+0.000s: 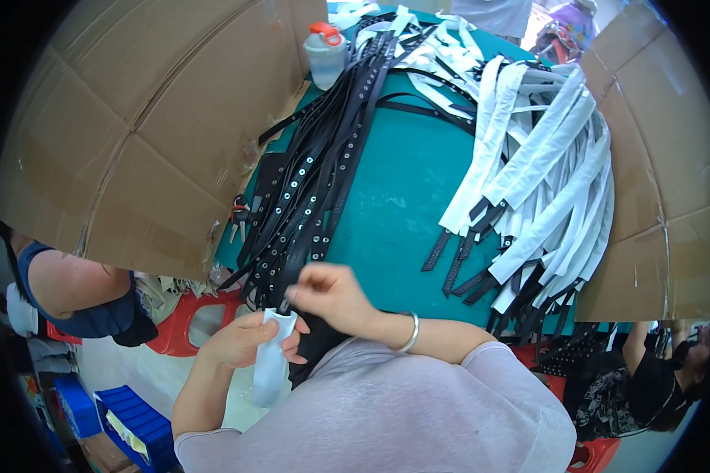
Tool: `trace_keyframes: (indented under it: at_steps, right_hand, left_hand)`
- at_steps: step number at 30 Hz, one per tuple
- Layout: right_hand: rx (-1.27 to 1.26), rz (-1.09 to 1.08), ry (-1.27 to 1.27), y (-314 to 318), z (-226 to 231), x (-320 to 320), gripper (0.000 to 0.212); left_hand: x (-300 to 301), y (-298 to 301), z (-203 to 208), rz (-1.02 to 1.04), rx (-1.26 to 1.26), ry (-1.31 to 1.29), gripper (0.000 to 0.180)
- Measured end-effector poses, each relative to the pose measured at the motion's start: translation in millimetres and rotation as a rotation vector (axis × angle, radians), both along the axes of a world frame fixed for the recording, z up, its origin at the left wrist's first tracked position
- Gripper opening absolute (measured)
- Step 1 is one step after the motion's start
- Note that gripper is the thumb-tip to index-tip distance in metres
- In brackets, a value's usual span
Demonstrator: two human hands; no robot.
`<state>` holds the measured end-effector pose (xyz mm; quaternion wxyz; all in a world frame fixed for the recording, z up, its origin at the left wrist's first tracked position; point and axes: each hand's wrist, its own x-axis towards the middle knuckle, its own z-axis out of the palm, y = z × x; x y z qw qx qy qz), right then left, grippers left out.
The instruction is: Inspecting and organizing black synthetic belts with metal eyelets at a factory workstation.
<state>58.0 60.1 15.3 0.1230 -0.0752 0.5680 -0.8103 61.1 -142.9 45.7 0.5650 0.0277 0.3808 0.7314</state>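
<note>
In my left hand [248,339] is a narrow white sleeve [269,374], gripped near its upper end and hanging down before my body. Just above the sleeve's mouth, my right hand [335,298] is curled, its fingertips pinched at a black belt [297,256] that runs down to the opening; slight blur hides the exact grip. Beyond my hands lies a long bundle of black belts with metal eyelets [312,169]. To the right, a heap of white-sleeved belts [544,181] has black ends sticking out.
Cardboard walls [158,118] flank the green table [410,189] on both sides. A white bottle with a red lid [326,59] stands at the back left. Keys [240,214] lie by the left edge. Blue crates [134,422] sit below left. Other people are on both sides.
</note>
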Motion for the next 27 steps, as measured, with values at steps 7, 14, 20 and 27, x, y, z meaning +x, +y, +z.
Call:
trace_keyframes:
  at_steps: [7, 14, 20, 27]
  right_hand:
    - [-0.312, 0.070, -0.371, -9, -6, -27, 0.017]
    - [0.056, -0.036, 0.189, 12, 44, -25, 0.014]
    - [0.044, 0.142, 0.188, 27, 77, -4, 0.017]
    - [0.046, -0.158, -0.049, 66, 54, -13, 0.021]
  left_hand:
    - [14, -20, 0, 0.008, -0.054, -0.028, 0.050]
    - [3, -7, 17, -0.061, 0.070, 0.176, 0.056]
    - [-24, 32, 51, -0.216, 0.066, 0.518, 0.038]
    - [-14, 59, 17, -0.201, 0.148, 0.323, 0.046]
